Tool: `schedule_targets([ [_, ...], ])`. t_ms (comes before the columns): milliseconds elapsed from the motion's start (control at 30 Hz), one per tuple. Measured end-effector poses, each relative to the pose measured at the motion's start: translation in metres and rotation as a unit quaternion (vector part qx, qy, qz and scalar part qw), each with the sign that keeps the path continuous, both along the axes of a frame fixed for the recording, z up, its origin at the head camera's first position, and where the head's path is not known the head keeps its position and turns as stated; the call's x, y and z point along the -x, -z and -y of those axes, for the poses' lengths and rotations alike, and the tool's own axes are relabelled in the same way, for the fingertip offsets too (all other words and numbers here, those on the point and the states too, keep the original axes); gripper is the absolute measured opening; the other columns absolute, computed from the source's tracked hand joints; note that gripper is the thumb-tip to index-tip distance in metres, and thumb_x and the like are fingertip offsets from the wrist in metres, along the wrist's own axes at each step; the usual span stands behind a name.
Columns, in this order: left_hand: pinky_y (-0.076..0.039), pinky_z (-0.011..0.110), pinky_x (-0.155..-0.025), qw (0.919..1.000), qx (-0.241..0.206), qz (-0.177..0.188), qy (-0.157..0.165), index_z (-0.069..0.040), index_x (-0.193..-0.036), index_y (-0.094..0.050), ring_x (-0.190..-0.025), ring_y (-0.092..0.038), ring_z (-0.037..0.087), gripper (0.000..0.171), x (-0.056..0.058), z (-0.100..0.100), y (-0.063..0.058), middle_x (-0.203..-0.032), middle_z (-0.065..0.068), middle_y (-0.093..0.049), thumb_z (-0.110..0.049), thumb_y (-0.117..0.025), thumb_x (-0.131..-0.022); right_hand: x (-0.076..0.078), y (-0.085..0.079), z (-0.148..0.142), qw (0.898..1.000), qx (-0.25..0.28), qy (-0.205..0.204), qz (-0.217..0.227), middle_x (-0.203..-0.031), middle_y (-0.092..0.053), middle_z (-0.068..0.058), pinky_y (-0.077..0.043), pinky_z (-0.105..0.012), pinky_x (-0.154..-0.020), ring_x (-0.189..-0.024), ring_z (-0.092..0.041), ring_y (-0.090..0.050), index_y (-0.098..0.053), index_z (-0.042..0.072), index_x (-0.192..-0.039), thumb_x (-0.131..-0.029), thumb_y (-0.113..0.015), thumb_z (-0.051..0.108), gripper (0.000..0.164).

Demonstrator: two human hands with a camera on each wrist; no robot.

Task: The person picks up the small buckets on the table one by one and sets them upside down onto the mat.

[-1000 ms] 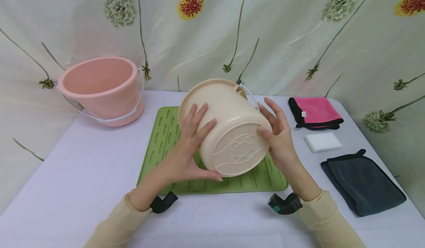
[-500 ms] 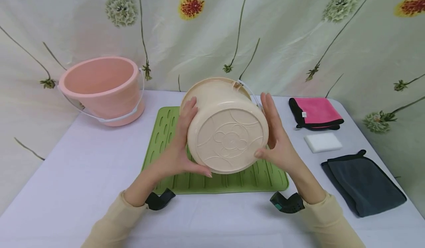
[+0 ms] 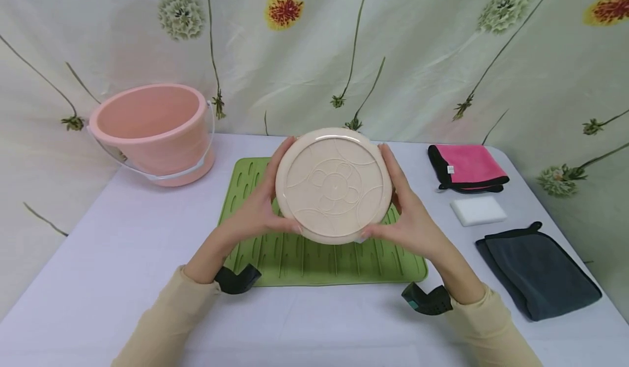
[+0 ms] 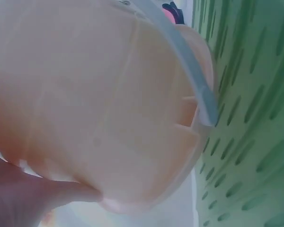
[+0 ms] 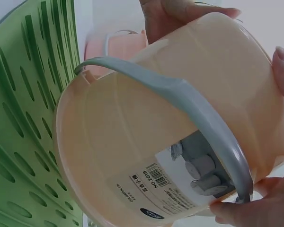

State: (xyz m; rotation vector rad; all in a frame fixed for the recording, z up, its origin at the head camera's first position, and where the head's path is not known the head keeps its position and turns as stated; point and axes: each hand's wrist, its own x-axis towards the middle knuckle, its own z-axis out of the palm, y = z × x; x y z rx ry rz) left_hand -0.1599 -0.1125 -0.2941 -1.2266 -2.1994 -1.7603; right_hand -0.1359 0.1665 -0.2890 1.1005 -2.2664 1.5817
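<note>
A cream plastic bucket point(image 3: 336, 187) is held over the green ribbed mat point(image 3: 319, 271), its flower-patterned base turned toward the head camera. My left hand point(image 3: 253, 211) grips the bucket's left side, thumb low at the base edge. On the opposite side my right hand point(image 3: 413, 219) holds it the same way. In the right wrist view the grey handle point(image 5: 213, 123) lies across the bucket's side, over a printed label point(image 5: 156, 189), and the mouth faces the mat. The inside of the bucket is hidden.
A pink bucket point(image 3: 157, 157) with a white handle stands upright at the back left of the table point(image 3: 98, 268). Along the right side lie a folded pink cloth point(image 3: 472, 165), a white sponge block point(image 3: 478, 211) and a folded dark grey cloth point(image 3: 540, 274).
The cream bucket has been tilted and turned so its base faces the head camera squarely and its side drops from that view. Both hands have shifted to opposite sides of the base.
</note>
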Motion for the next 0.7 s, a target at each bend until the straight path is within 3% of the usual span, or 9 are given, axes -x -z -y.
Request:
schedule_targets([
  [133, -0.035, 0.051, -0.096, 0.9995, 0.009, 0.029, 0.010, -0.027, -0.151, 0.002, -0.135, -0.020, 0.027, 0.123, 0.017, -0.010, -0.003, -0.154, -0.002, -0.001, -0.063, -0.075, -0.062, 0.005, 0.000, -0.007, 0.999, 0.010, 0.028, 0.019, -0.155, -0.005, 0.002, -0.035, -0.028, -0.097, -0.132, -0.024, -0.026, -0.005, 0.024, -0.152, -0.071, -0.083, 0.021, 0.112],
  [300, -0.034, 0.048, -0.098, 0.9974, 0.021, 0.067, 0.020, -0.034, -0.150, 0.003, -0.135, -0.018, 0.030, 0.120, 0.040, -0.031, -0.014, -0.154, -0.003, 0.005, -0.064, -0.074, -0.063, 0.019, -0.008, -0.022, 0.997, 0.026, 0.050, 0.054, -0.155, -0.005, 0.002, -0.035, -0.029, -0.096, -0.132, -0.023, -0.025, -0.006, 0.026, -0.152, -0.077, -0.077, 0.007, 0.105],
  [367, -0.035, 0.047, -0.098, 0.9964, 0.021, 0.079, 0.022, -0.036, -0.150, 0.002, -0.136, -0.017, 0.028, 0.114, 0.050, -0.040, -0.019, -0.154, -0.006, 0.007, -0.056, -0.075, -0.069, 0.026, -0.014, -0.028, 0.996, 0.032, 0.051, 0.072, -0.154, -0.006, 0.001, -0.037, -0.027, -0.094, -0.132, -0.024, -0.025, -0.007, 0.027, -0.151, -0.080, -0.073, 0.004, 0.100],
  [533, -0.022, 0.044, -0.106, 0.9957, 0.032, 0.086, 0.014, -0.034, -0.151, -0.002, -0.137, -0.006, 0.013, 0.091, 0.070, -0.062, -0.032, -0.154, -0.006, 0.005, -0.019, -0.066, -0.088, 0.042, -0.026, -0.046, 0.991, 0.034, 0.053, 0.116, -0.154, -0.008, -0.005, -0.042, -0.021, -0.087, -0.130, -0.028, -0.028, -0.006, 0.025, -0.151, -0.086, -0.066, 0.003, 0.092],
  [700, -0.022, 0.035, -0.106, 0.9937, 0.045, 0.102, 0.008, -0.025, -0.152, -0.007, -0.136, -0.011, 0.011, 0.083, 0.072, -0.082, -0.048, -0.155, 0.000, 0.001, -0.013, -0.061, -0.091, 0.052, -0.028, -0.065, 0.988, 0.034, 0.071, 0.136, -0.154, -0.010, -0.009, -0.041, -0.019, -0.087, -0.131, -0.031, -0.027, -0.006, 0.024, -0.152, -0.088, -0.064, 0.007, 0.088],
])
